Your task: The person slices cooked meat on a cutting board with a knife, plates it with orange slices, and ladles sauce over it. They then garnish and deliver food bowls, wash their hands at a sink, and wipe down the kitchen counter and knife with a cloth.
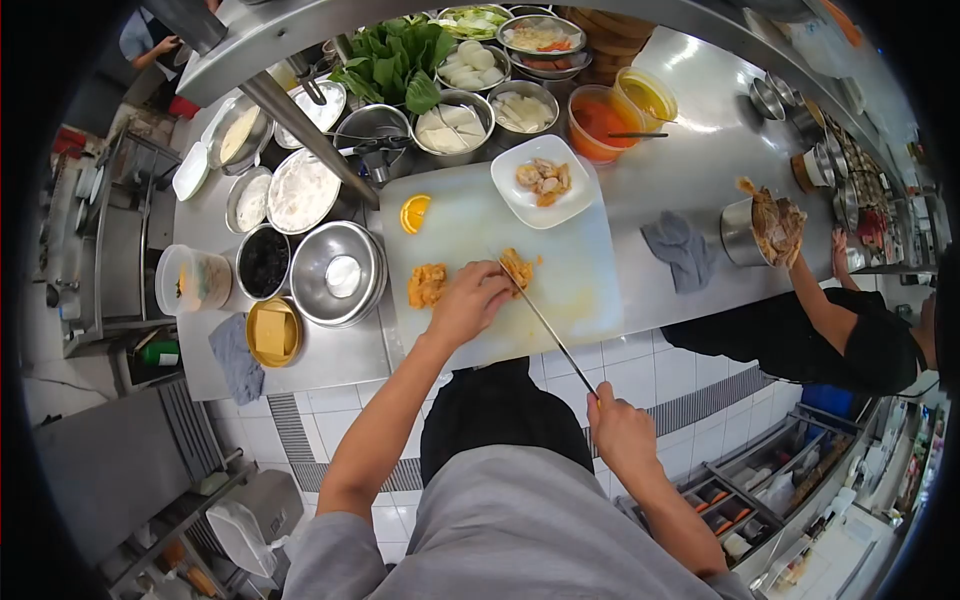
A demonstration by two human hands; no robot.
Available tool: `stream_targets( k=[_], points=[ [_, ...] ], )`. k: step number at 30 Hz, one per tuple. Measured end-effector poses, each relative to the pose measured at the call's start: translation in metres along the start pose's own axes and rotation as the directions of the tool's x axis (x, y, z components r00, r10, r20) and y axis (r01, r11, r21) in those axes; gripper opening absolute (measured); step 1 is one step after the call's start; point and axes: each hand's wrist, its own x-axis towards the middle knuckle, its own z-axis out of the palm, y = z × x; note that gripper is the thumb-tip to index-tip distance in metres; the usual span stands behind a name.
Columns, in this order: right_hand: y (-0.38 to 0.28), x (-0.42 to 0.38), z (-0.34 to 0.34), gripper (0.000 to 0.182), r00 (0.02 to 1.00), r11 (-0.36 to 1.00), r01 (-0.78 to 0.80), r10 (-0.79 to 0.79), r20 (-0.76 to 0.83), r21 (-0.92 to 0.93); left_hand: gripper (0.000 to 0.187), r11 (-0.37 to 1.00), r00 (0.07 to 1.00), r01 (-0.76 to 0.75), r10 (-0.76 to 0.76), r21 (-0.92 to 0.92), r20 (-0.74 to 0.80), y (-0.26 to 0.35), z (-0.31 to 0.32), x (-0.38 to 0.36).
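Note:
My right hand [622, 432] is closed around the handle of a long knife [548, 328], whose blade slants up and left over a pale cutting board [570, 285]. The blade's tip end meets a golden-brown fried piece [517, 268], which looks partly cut. My left hand [470, 302] rests beside the blade, fingers curled together against that piece; the fingertips' exact hold is partly hidden. Left of this hand lies a chopped fried heap [428, 286]. An orange wedge [415, 213] and a white square dish [530, 212] with fried chunks [544, 182] are farther up the board.
Steel bowls [335, 270] and a yellow tub [274, 332] stand left. Leafy greens [395, 62] and a red sauce tub [602, 122] sit behind. Right are a grey cloth [677, 250] and a steel pot [742, 232], near a co-worker's arm [825, 315]. A metal post [310, 135] crosses the left side.

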Motion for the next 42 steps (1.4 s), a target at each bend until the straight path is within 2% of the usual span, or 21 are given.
stream_targets(
  k=[7,11,13,15,16,18,19,21,22,24,25,28,30,31,33,34,36,37,39,40,42],
  points=[
    [0.001,0.002,-0.01,0.022,0.993,0.997,-0.063,0.067,0.1,-0.048,0.019,0.999,0.997,0.011,-0.014,0.043,0.078,-0.002,0.003,0.008],
    [0.004,0.054,0.063,0.022,1.0,0.998,-0.011,0.009,0.022,0.065,0.017,0.998,0.996,0.057,-0.055,-0.025,0.068,-0.001,0.007,0.005],
    [0.001,0.081,0.069,0.022,1.0,0.994,0.009,-0.008,-0.008,0.113,0.016,0.997,0.996,0.07,-0.069,-0.022,0.059,-0.006,0.007,0.004],
    [0.001,0.084,0.062,0.025,0.999,0.99,0.031,-0.035,0.028,0.136,0.031,0.996,0.995,0.086,-0.084,-0.037,0.052,-0.005,0.009,-0.005],
    [0.008,0.08,0.058,0.025,0.999,0.99,0.027,-0.03,0.02,0.135,0.031,0.996,0.996,0.077,-0.075,-0.037,0.051,-0.004,0.008,-0.005],
    [0.026,0.059,0.054,0.031,0.997,0.968,0.073,-0.074,-0.008,0.24,0.055,0.971,0.968,0.236,-0.232,-0.033,0.1,-0.001,0.006,-0.01],
    [0.036,0.042,0.052,0.031,0.997,0.967,0.073,-0.074,-0.007,0.243,0.055,0.971,0.967,0.237,-0.233,-0.031,0.103,0.002,0.003,-0.007],
    [0.052,0.01,0.049,0.038,0.995,0.812,-0.074,0.026,0.091,0.579,0.071,0.956,0.941,0.286,-0.267,-0.064,0.207,0.012,-0.007,0.008],
    [0.052,0.002,0.053,0.038,0.995,0.812,-0.074,0.025,0.092,0.579,0.071,0.956,0.941,0.286,-0.268,-0.062,0.207,0.013,-0.009,0.013],
    [0.053,-0.004,0.06,0.04,0.884,0.572,-0.453,0.185,0.43,0.684,0.074,0.985,0.927,0.169,-0.173,0.043,0.333,0.012,-0.008,0.031],
    [0.051,0.0,0.064,0.04,0.885,0.572,-0.451,0.185,0.427,0.685,0.074,0.985,0.928,0.166,-0.171,0.044,0.332,0.008,-0.003,0.036],
    [0.034,0.012,0.082,0.042,0.869,0.321,-0.464,-0.019,0.495,0.826,0.073,0.976,0.876,0.183,-0.215,0.115,0.432,0.008,0.007,0.036],
    [0.026,0.013,0.069,0.04,0.884,0.344,-0.439,-0.001,0.468,0.83,0.068,0.977,0.924,0.209,-0.213,0.047,0.316,0.019,0.004,0.037],
    [0.022,0.014,0.057,0.04,0.896,0.372,-0.419,0.02,0.444,0.828,0.068,0.978,0.924,0.204,-0.209,0.049,0.319,0.022,0.002,0.045],
    [0.024,0.019,0.039,0.038,0.902,0.369,-0.41,0.029,0.431,0.834,0.067,0.989,0.982,0.147,-0.143,-0.022,0.124,0.028,0.0,0.062],
    [0.028,0.023,0.029,0.038,0.908,0.403,-0.401,0.051,0.417,0.823,0.067,0.989,0.981,0.149,-0.146,-0.022,0.125,0.028,-0.001,0.076],
    [0.035,0.028,0.009,0.039,0.916,0.441,-0.387,0.086,0.391,0.81,0.067,0.985,0.985,0.171,-0.171,0.007,0.018,0.021,-0.002,0.11],
    [0.042,0.024,0.005,0.039,0.917,0.444,-0.385,0.084,0.39,0.809,0.067,0.985,0.985,0.173,-0.173,0.007,0.014,0.015,-0.001,0.116],
    [0.059,0.017,0.002,0.039,0.899,0.559,-0.405,0.101,0.426,0.723,0.065,0.965,0.972,0.208,-0.222,0.159,0.074,0.004,-0.007,0.119],
    [0.068,0.011,0.008,0.039,0.9,0.565,-0.397,0.084,0.428,0.723,0.059,0.954,0.958,0.266,-0.277,0.141,0.067,0.011,-0.02,0.113],
    [0.081,-0.005,0.024,0.038,0.936,0.713,-0.305,0.102,0.338,0.631,0.056,0.943,0.941,0.32,-0.328,0.094,0.084,0.012,-0.059,0.081]
  ],
)
